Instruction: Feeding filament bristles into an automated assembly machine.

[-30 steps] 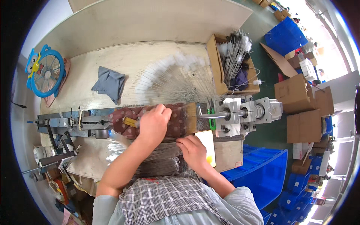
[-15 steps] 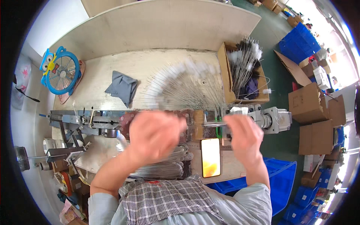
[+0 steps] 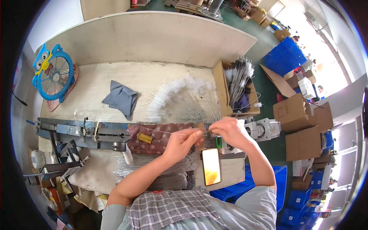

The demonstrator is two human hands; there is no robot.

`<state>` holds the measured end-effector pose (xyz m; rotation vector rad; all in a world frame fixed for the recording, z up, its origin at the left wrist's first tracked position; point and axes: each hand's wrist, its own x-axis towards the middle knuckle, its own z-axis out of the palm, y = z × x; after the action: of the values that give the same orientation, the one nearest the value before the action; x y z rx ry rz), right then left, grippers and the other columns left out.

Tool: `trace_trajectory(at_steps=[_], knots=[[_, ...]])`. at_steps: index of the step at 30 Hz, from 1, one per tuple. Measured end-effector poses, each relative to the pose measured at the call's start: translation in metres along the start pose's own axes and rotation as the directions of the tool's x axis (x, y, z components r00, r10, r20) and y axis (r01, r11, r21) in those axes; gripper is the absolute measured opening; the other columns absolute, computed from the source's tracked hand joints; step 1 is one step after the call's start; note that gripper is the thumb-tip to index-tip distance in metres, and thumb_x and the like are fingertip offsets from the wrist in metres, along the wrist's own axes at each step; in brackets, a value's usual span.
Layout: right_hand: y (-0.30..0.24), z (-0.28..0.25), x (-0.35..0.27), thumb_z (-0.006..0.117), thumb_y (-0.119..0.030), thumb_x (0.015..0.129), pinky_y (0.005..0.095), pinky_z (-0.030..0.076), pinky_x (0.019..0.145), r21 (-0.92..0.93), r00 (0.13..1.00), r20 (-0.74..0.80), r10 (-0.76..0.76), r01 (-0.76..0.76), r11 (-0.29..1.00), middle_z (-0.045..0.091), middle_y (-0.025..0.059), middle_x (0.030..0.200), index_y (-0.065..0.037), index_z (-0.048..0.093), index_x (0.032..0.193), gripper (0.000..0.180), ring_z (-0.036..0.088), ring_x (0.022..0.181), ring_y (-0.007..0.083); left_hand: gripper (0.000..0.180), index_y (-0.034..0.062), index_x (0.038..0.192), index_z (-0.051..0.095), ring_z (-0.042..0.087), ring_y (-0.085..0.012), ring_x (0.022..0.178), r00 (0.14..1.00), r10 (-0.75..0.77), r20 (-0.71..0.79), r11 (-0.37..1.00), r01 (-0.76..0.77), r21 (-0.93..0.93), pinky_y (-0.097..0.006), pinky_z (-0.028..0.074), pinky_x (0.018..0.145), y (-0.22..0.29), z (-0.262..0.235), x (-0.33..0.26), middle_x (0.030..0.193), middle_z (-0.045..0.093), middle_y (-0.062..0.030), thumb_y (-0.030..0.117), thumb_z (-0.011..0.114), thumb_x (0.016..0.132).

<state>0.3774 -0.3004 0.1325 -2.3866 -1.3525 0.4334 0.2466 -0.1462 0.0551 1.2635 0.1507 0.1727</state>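
The left hand [image 3: 181, 145] seems to pinch a thin wire [image 3: 165, 132] between thumb and finger; the wire's long way goes side to side, out to the left of that hand and, the other way, toward the right hand [image 3: 233, 132]; the right hand bends down just beside it, and I cannot tell if its fingers pinch the wire's end; the right hand is nearer the grey machine [image 3: 268, 130], which sits to its right; a spotted cloth [image 3: 159, 145] lies left of the left hand.
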Motion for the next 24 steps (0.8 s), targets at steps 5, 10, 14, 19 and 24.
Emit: trace_trajectory(at_steps=[5,10,14,19,24], knots=[[-0.017,-0.003,0.002,0.068,-0.015,0.075,0.038,0.047,0.073,0.007,0.98,-0.155,-0.128,0.131,0.991,0.063,0.0095,0.078,-0.009,0.069,0.089,0.016,0.059,0.082,0.0269,0.028,-0.0034,0.099,0.065,0.056,-0.0084,0.07,0.995,-0.067,-0.077,0.987,0.055,-0.149,-0.023,0.047,0.063,0.003,-0.003,-0.014,0.08,0.066,-0.0047,0.023,0.057,0.093],[-0.018,0.009,0.026,0.073,-0.015,0.069,0.0355,0.047,0.071,0.043,0.938,-0.06,-0.342,0.345,0.938,0.061,0.0029,0.068,-0.011,0.072,0.079,0.011,0.057,0.076,0.0225,0.027,-0.0031,0.102,0.065,0.057,-0.0085,0.071,0.992,-0.016,-0.122,0.998,0.009,-0.06,-0.022,0.048,0.065,0.014,-0.008,-0.023,0.082,0.067,-0.005,0.021,0.057,0.093],[-0.048,0.025,0.052,0.073,-0.016,0.069,0.0333,0.046,0.066,0.279,0.91,-0.092,-0.404,0.413,0.867,0.06,0.0019,0.065,-0.012,0.073,0.078,0.009,0.053,0.07,0.0211,0.033,-0.0027,0.112,0.062,0.058,-0.0083,0.074,0.946,-0.082,-0.314,0.986,0.031,-0.165,-0.023,0.049,0.069,0.035,-0.019,-0.054,0.089,0.067,-0.0055,0.022,0.061,0.09],[-0.101,0.076,0.09,0.07,-0.015,0.07,0.0342,0.047,0.067,0.297,0.803,-0.283,-0.524,0.593,0.748,0.063,0.0011,0.071,-0.011,0.07,0.076,0.007,0.055,0.073,0.0227,0.048,0.0025,0.098,0.065,0.049,-0.0128,0.061,0.74,-0.604,-0.295,0.64,0.23,-0.734,-0.027,0.042,0.059,0.02,-0.049,-0.1,0.07,0.055,-0.0013,0.046,0.044,0.094],[-0.131,0.1,0.102,0.07,-0.016,0.07,0.0343,0.048,0.067,0.194,0.819,-0.343,-0.46,0.541,0.819,0.064,0.0022,0.071,-0.01,0.069,0.074,0.008,0.056,0.075,0.0225,0.059,0.0075,0.081,0.063,0.041,-0.0143,0.053,0.779,-0.596,-0.197,0.297,-0.015,-0.955,-0.03,0.036,0.054,0.012,-0.105,-0.134,0.065,0.053,0.0,0.057,0.033,0.093]])
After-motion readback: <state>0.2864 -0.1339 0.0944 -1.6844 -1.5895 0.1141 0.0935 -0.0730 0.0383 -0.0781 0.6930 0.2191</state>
